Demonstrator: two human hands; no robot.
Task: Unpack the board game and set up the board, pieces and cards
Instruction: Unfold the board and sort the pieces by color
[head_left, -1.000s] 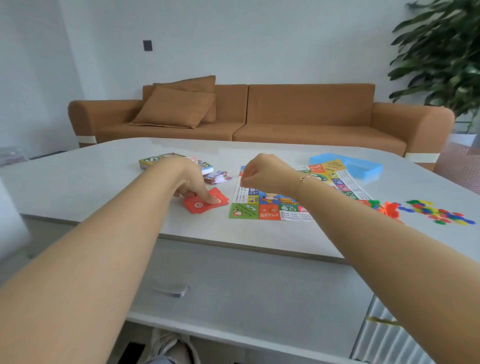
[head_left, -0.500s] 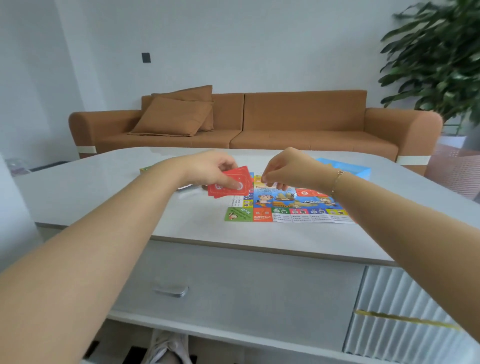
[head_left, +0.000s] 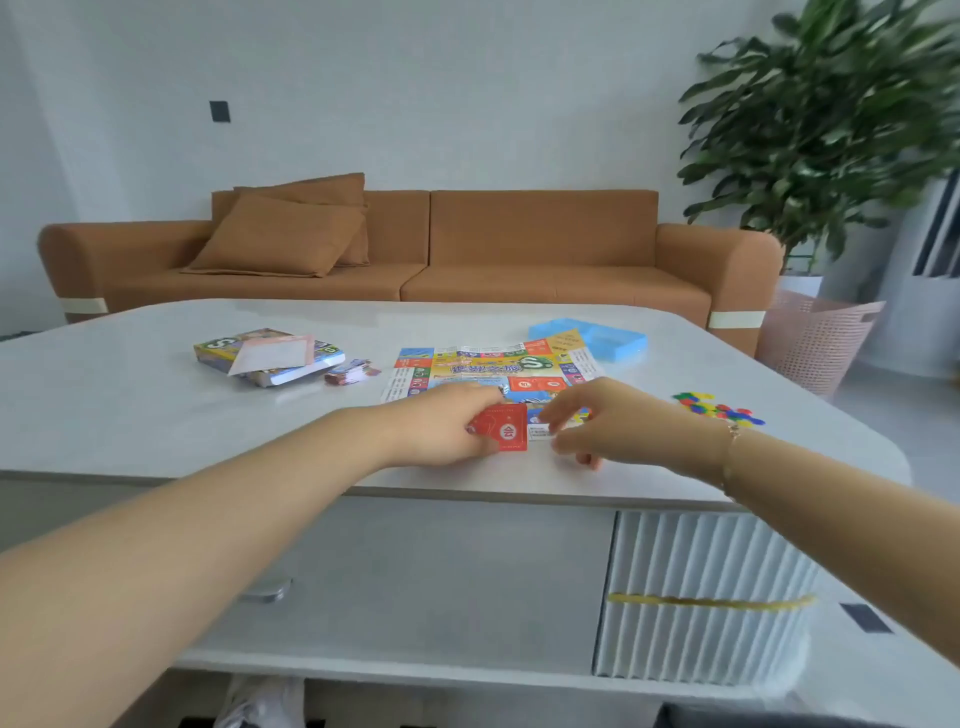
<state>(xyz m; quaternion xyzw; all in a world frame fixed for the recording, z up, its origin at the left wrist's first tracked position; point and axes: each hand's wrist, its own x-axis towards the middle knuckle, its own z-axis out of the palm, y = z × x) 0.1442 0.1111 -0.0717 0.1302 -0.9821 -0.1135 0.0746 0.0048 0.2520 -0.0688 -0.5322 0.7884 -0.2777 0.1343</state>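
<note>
The colourful paper game board (head_left: 483, 364) lies flat in the middle of the pale table (head_left: 130, 405). My left hand (head_left: 447, 426) grips a small stack of red cards (head_left: 503, 429) over the board's near edge. Just right of the cards hovers my right hand (head_left: 608, 423), fingers loosely spread and reaching toward the stack, holding nothing. The game box (head_left: 267, 356) with a pinkish sheet on top sits at the back left. Beside it lies a small pile of cards (head_left: 350, 371). Several coloured counters (head_left: 719, 408) are scattered at the right.
A light blue plastic tray (head_left: 597, 335) rests behind the board's far right corner. An orange sofa (head_left: 519, 249) with cushions stands beyond the table, a potted plant (head_left: 831, 119) and a pink basket (head_left: 815, 338) at the right. A drawer front is below the table's near edge.
My left hand has picked the red cards off the table left of the board and carried them right to the board's near edge. My right hand has opened beside them. The view has shifted.
</note>
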